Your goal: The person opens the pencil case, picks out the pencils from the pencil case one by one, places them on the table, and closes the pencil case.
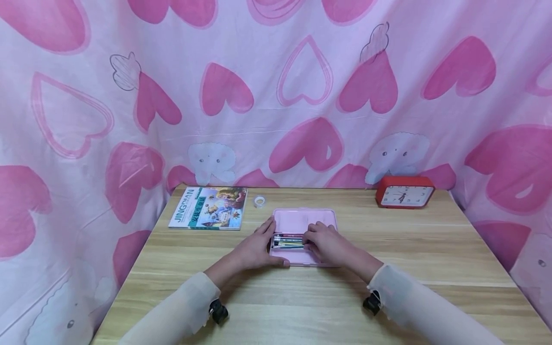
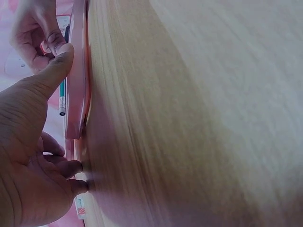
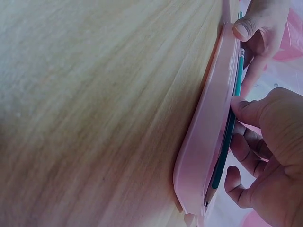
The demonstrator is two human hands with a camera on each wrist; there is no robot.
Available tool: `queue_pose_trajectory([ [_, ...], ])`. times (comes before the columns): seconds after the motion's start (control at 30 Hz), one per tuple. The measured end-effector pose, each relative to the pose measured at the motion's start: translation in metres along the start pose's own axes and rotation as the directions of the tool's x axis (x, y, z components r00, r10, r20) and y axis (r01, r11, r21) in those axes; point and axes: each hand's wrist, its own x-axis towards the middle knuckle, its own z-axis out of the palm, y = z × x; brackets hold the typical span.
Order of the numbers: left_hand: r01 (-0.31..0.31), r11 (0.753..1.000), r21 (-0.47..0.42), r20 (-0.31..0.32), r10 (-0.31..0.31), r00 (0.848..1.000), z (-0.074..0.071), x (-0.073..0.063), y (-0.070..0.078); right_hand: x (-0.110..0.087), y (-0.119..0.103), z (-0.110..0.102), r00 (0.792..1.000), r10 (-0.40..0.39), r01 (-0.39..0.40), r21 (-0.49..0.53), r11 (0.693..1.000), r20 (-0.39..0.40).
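A pink pencil case (image 1: 302,219) lies on the table with its lid folded back, several pencils (image 1: 288,242) side by side within it. My left hand (image 1: 256,249) holds the case's left end, thumb at the front edge and fingers toward the back. Over the right part of the case, my right hand (image 1: 329,244) pinches a green pencil (image 3: 224,153). In the right wrist view that pencil lies along the case's front rim, its eraser end toward the left hand. The right fingers partly hide the pencils in the head view.
A colourful book (image 1: 215,208) lies at the back left, beside a small roll of clear tape (image 1: 259,201). At the back right stands a red clock (image 1: 405,192). A pink heart-patterned curtain (image 1: 250,134) hangs behind the wooden table (image 1: 284,306).
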Motion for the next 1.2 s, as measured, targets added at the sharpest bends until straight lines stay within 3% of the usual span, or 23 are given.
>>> queue_pose_trajectory([
  [0.13,0.012,1.0,0.005,-0.019,-0.012,1.0,0.0,-0.001,0.001,0.0,-0.001,-0.001,1.0,0.016,-0.016,0.014,1.0,0.009],
  [0.33,0.011,0.996,0.093,-0.046,-0.006,0.999,-0.002,-0.002,0.002,0.0,-0.002,-0.002,1.0,0.027,-0.027,0.027,0.999,0.015],
  [0.63,0.001,0.993,0.115,-0.027,0.003,1.0,-0.002,0.0,-0.002,0.0,0.002,-0.003,0.999,0.046,-0.046,0.046,0.998,-0.005],
  [1.2,0.019,0.992,0.121,-0.017,-0.017,1.0,-0.001,0.0,0.0,-0.017,0.036,-0.032,0.986,0.065,-0.059,0.045,0.997,-0.154],
])
